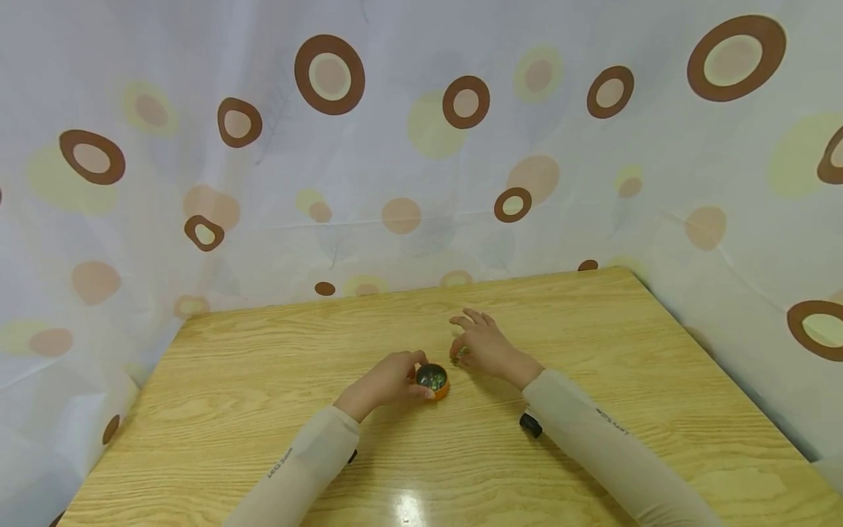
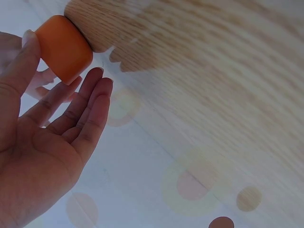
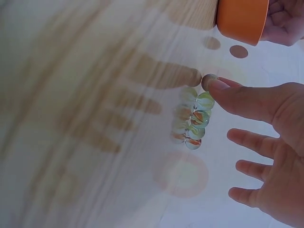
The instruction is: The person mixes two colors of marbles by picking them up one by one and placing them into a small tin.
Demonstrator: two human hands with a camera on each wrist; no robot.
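Note:
My left hand (image 1: pixel 391 378) holds a small round orange cup (image 1: pixel 440 394) on the wooden table, thumb on one side and forefinger on the other. Inside its dark mouth several shiny round things show in the head view. From the left wrist view, the cup's smooth orange wall (image 2: pixel 64 50) sits between thumb and forefinger, the other fingers extended. To the right of the cup, my right hand (image 1: pixel 487 346) pinches a glass marble (image 3: pixel 208 81) between thumb and forefinger, its other fingers spread. Several clear marbles (image 3: pixel 198 118) with green and orange swirls lie in a row beside those fingertips.
The light wooden table (image 1: pixel 263 410) has a glossy surface that mirrors the hands and marbles. A pale curtain (image 1: pixel 395 161) with brown and yellow circles hangs behind the table and along its sides. A black strap piece (image 1: pixel 530 424) shows under the right sleeve.

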